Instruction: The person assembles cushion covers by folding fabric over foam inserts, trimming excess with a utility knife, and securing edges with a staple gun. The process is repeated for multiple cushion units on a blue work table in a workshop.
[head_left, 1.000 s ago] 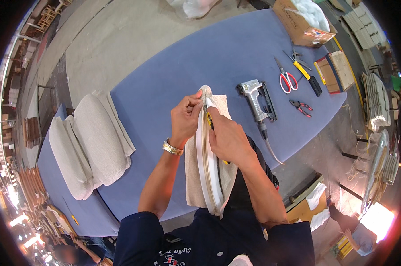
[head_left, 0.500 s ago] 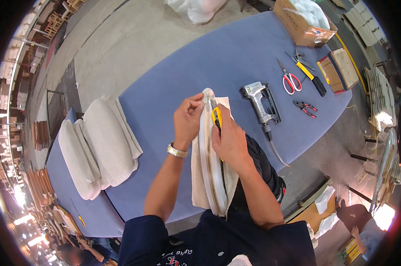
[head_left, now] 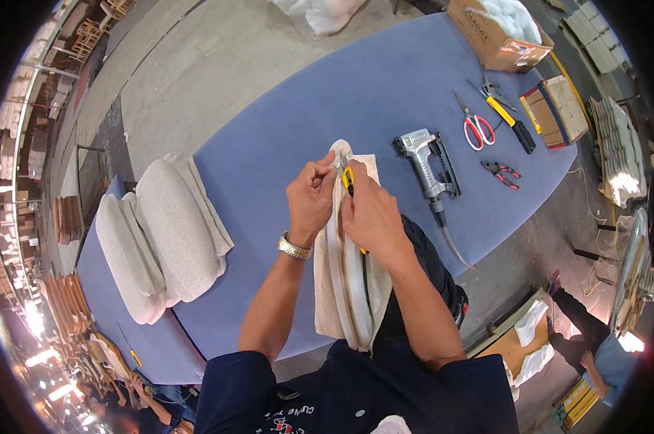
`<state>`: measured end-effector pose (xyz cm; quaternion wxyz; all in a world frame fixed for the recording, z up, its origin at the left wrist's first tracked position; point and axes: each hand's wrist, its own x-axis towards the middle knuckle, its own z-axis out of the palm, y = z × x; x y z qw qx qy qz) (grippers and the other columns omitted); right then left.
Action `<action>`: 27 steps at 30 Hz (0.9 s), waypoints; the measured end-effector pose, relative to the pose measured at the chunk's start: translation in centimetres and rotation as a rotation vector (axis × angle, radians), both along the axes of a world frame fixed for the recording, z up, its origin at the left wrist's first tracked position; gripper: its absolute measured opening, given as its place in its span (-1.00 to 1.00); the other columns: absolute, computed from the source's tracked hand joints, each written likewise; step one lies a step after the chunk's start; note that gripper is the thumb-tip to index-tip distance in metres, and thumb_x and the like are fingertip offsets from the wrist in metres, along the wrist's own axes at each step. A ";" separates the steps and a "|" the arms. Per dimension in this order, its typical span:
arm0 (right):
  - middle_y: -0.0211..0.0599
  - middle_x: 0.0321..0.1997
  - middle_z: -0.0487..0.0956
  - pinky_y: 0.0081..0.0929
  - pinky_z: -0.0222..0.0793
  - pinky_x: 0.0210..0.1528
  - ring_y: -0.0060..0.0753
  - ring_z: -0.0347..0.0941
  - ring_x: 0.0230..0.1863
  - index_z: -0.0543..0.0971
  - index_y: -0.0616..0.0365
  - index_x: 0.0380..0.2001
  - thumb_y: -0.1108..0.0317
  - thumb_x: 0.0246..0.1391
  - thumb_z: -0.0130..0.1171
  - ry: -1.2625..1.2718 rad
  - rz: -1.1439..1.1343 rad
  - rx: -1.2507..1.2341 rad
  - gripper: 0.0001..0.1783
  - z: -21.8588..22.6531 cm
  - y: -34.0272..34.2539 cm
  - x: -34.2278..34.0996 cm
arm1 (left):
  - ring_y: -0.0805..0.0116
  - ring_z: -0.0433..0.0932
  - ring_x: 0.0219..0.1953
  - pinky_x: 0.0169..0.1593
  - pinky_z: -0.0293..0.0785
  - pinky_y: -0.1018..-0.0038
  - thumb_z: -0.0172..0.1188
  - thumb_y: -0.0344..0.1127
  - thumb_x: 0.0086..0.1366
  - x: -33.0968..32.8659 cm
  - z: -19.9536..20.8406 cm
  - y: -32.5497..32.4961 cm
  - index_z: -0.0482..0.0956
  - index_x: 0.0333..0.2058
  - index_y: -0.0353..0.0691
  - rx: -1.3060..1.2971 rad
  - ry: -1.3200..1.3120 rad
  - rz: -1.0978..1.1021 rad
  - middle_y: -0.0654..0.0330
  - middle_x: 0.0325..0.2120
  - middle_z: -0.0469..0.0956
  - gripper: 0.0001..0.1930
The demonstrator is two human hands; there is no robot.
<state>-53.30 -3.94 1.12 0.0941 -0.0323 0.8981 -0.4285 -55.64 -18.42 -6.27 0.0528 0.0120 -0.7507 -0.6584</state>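
Upright in front of my chest stands a cushioned panel [head_left: 339, 278] with beige fabric, a white edge band and a brown strip along it. Fingers of my left hand [head_left: 311, 195] pinch the fabric near its rounded far end. My right hand [head_left: 374, 220] is wrapped round a yellow and black utility knife [head_left: 348, 179], its tip at the fabric just beside the left fingertips. Beige fabric flaps [head_left: 366, 168] hang at both sides of the panel. The exact spot where the blade meets the fabric is too small to make out.
On the blue-covered table [head_left: 283, 116] lie a staple gun [head_left: 428, 166] with a hose, red-handled scissors [head_left: 477, 130], pliers [head_left: 500, 173] and a yellow-black screwdriver [head_left: 506, 116]. Beige cushions [head_left: 175, 231] rest at left. Cardboard boxes [head_left: 497, 36] stand far right; other people are beyond the table.
My right hand and the knife have shifted slightly, the knife now tilted more upright at the panel's far end. My left hand stays pinched there. A person at lower right has moved.
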 end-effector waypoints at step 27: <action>0.02 -0.04 0.68 -0.01 0.50 0.03 0.15 0.62 0.01 0.48 0.08 0.16 0.25 0.24 0.21 0.251 -0.408 0.406 -0.56 -17.2 23.6 -0.2 | -0.14 0.13 0.50 0.49 0.14 0.17 0.43 -0.25 0.16 1.7 0.4 3.5 -0.11 0.49 -0.39 -0.460 -0.044 -0.122 -0.21 0.49 0.05 0.08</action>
